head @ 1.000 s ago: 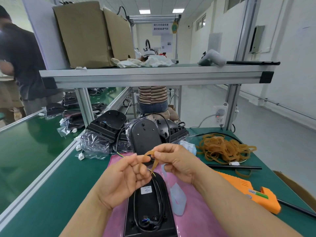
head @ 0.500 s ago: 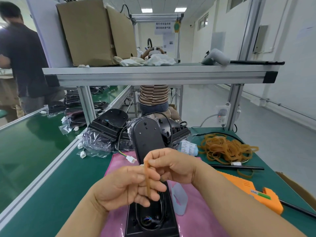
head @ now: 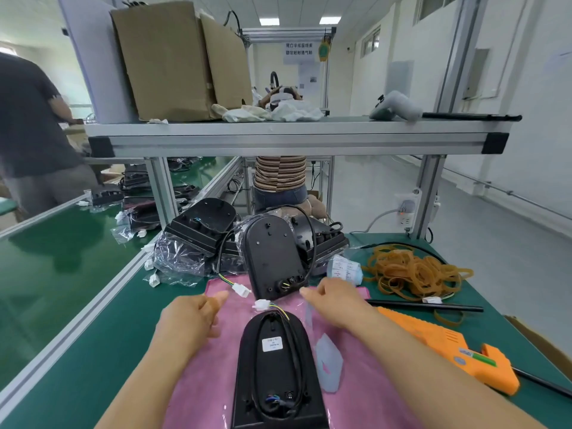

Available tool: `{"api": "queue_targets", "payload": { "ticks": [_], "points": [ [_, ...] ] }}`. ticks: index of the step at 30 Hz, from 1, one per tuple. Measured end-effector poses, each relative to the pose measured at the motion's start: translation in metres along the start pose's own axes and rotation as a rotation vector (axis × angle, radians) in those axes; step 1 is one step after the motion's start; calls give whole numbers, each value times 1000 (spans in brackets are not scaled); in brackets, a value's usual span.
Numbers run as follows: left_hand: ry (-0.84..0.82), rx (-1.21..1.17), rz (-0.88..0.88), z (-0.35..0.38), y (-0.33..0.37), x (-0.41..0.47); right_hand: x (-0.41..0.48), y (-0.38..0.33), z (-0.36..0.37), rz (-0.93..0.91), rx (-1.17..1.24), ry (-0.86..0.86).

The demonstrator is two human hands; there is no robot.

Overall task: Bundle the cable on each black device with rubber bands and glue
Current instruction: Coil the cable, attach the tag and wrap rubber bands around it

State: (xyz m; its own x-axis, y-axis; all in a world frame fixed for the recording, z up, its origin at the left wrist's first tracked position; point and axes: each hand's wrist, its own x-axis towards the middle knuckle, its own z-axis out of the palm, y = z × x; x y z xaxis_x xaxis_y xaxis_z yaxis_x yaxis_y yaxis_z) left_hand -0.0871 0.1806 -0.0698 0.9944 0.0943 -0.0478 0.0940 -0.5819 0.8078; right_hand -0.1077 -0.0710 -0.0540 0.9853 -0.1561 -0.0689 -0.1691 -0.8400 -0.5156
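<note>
A black device (head: pixel 278 376) lies flat on the pink sheet (head: pixel 365 407) right in front of me. Its cable is looped on its back and ends in a white connector (head: pixel 261 305). My left hand (head: pixel 193 318) hovers left of the device with the thumb out, holding nothing. On the other side, my right hand (head: pixel 335 303) is just as empty, fingers relaxed. A second black device (head: pixel 271 258) leans up behind, its loose cable ending in a white plug (head: pixel 241 289). No rubber band shows in either hand.
A heap of tan rubber bands (head: pixel 411 270) lies at the right, with an orange glue gun (head: pixel 448 345) and a black rod (head: pixel 427 305) nearer me. Bagged black devices (head: pixel 201 230) are stacked behind. A metal shelf frame (head: pixel 278 140) crosses overhead. One person stands at far left, and another sits beyond.
Both hands were pinching a rubber band above the near device. Now they have parted to either side and hold nothing, and the band is out of sight.
</note>
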Motion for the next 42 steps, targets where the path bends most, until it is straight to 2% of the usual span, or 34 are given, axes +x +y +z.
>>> {"api": "queue_targets", "payload": {
  "ticks": [2, 5, 8, 14, 19, 24, 29, 33, 36, 39, 42],
  "points": [
    [-97, 60, -13, 9, -3, 1, 1, -1, 6, 6, -5, -113],
    [-201, 131, 8, 20, -2, -2, -1, -5, 14, 34, 197, -228],
    [-227, 91, -1, 24, 2, -5, -4, -6, 17, 92, 490, -308],
    [-238, -79, 51, 23, 8, -15, -4, 1, 16, 171, 853, -515],
    [-279, -206, 49, 17, 20, -23, -7, 5, 11, 145, 793, -631],
    [-390, -253, 38, 12, 29, -34, -18, 4, 6, 124, 725, -640],
    [-289, -148, 86, 1, 28, -32, -31, -4, -1, 52, 818, -615],
    [-464, -309, 103, -11, 32, -33, -35, -11, -21, -49, 830, -524],
    [-597, -349, 211, -18, 41, -33, -35, -17, -37, -193, 881, -509],
    [-701, -393, 396, -24, 55, -34, -31, -21, -46, -267, 867, -468],
    [-708, -322, 513, -27, 66, -38, -29, -26, -52, -307, 784, -396]
  ]
}}
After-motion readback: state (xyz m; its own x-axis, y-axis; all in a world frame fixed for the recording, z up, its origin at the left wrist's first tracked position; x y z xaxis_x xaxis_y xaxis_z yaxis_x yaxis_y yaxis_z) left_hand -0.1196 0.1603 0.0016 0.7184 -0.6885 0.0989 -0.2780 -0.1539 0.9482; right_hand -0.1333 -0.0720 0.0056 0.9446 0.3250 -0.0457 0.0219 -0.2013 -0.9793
